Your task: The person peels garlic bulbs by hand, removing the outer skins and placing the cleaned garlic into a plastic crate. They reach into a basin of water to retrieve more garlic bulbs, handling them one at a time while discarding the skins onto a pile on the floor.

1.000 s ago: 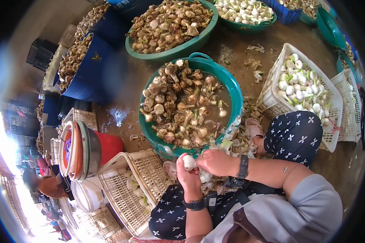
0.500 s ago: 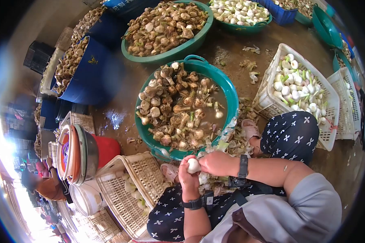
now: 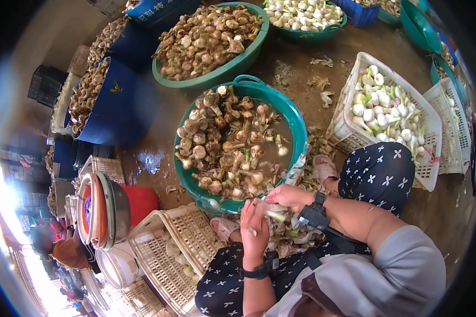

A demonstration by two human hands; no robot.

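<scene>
My left hand (image 3: 255,228) is raised over my lap at the near rim of the green tub (image 3: 300,127), with its fingers curled around a garlic bulb that is mostly hidden. A pale green stem (image 3: 275,215) sticks out to the right of it. My right hand (image 3: 291,195) is just beside it, thumb and fingers pinched close to the bulb; what it grips is too small to make out. Brown unpeeled garlic (image 3: 230,145) lies in murky water in the tub. Peelings (image 3: 296,232) are heaped below my hands.
White peeled garlic (image 3: 386,105) fills a white crate (image 3: 344,124) at the right. A tilted crate (image 3: 169,259) stands at the lower left, near stacked basins (image 3: 108,206) and a red bucket (image 3: 141,205). A larger tub (image 3: 206,79) is behind. A person (image 3: 71,253) is at far left.
My left hand has turned and its fingers now cover the white bulb, which was in plain sight before. The right hand has risen slightly, and a pale stem now shows between the hands.
</scene>
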